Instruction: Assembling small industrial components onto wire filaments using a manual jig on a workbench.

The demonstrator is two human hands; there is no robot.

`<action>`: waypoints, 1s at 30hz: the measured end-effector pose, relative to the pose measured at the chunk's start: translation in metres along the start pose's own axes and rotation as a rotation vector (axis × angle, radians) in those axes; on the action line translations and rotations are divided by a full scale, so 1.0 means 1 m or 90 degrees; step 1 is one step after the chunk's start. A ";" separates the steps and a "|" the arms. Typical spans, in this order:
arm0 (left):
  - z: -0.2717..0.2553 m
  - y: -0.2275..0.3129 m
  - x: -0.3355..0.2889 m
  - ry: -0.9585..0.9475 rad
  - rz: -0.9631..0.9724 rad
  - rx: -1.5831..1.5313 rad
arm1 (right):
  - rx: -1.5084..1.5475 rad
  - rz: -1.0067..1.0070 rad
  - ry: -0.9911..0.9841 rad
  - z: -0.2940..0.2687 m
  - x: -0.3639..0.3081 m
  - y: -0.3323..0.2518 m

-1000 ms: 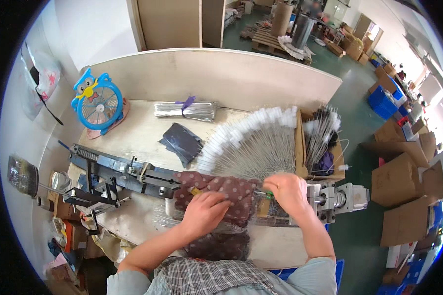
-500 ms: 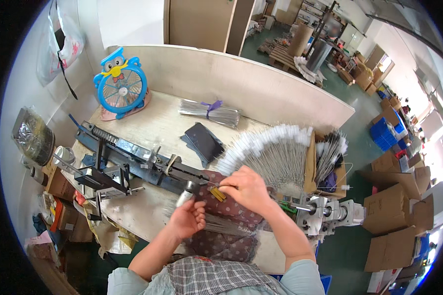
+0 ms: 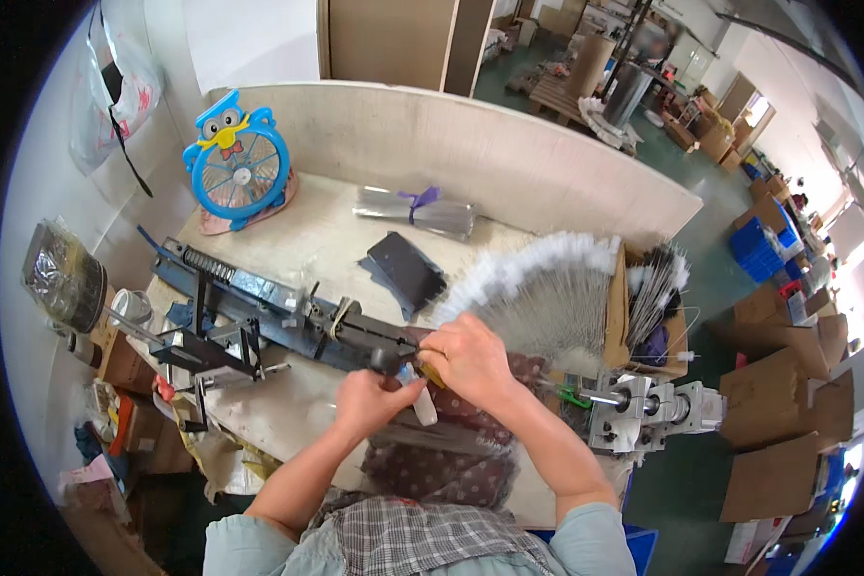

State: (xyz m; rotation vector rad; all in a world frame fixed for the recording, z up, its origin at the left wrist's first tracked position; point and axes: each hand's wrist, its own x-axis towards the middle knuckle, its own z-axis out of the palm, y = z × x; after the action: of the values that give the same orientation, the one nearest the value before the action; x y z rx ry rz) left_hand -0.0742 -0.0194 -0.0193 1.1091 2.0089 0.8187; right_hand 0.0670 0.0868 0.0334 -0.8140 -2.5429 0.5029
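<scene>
A long dark metal bench fixture (image 3: 278,317) runs slantwise across the table, with a pivoting lever handle (image 3: 423,407) at its near right end. My left hand (image 3: 367,401) is closed at this pale handle, thumb against it; the fingers behind are partly hidden. Close by, my right hand (image 3: 468,361) is pinched at the tip of the fixture; what its fingertips hold is too small to make out. A yellow piece (image 3: 433,375) shows just under the right fingers. Beneath both hands lies a brown dotted cloth (image 3: 442,475), with thin wires across it.
Fanned white-tipped wire brushes (image 3: 538,288) lie at right, beside a carton (image 3: 612,317) of more brushes. A motorised spindle (image 3: 643,413) sits at the right edge. Behind are dark pads (image 3: 405,271), a tied wire bundle (image 3: 418,211) and a blue fan (image 3: 240,173).
The lever handle has swung right, and my left hand has moved up and right onto it. My right hand has shifted slightly left, toward the fixture's tip. The view has shifted a little.
</scene>
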 end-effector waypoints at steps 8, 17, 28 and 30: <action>0.044 -0.002 -0.010 0.010 -0.003 -0.650 | 0.063 -0.067 0.095 -0.025 -0.070 0.014; 0.025 -0.018 -0.002 -0.015 0.072 0.001 | 0.046 -0.015 0.100 0.060 -0.047 0.034; -0.069 -0.137 -0.030 0.245 -0.259 -0.856 | 0.097 -0.004 -0.044 0.030 -0.062 0.024; -0.078 -0.144 -0.030 0.245 -0.264 -0.882 | 0.132 -0.009 -0.042 0.031 -0.059 0.022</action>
State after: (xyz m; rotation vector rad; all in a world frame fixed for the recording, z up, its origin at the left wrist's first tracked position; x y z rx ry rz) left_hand -0.1892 -0.1239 -0.0799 -0.2613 1.2609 1.8041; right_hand 0.1057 0.0604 -0.0192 -0.7136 -2.5000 0.7861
